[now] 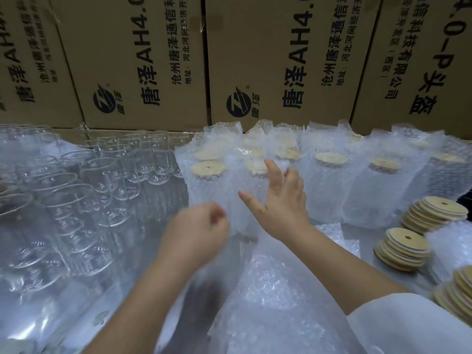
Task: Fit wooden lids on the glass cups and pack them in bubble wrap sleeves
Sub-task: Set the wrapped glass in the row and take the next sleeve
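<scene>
The grip of the left hand [201, 226] is curled, pinching the lower edge of a clear, limp bubble wrap sleeve [224, 192], while the right hand [281, 200] presses spread-open against it in the front packed row; light and soft outside, probably fragile glass within, it is best held round its body.

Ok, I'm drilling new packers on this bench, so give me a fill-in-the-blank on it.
1. The bare cups stand on the person's ___ side.
2. The loose lids are stacked on the person's ___ side.
3. The right hand lies open against a bubble wrap ___.
Missing words: left; right; sleeve.
</scene>
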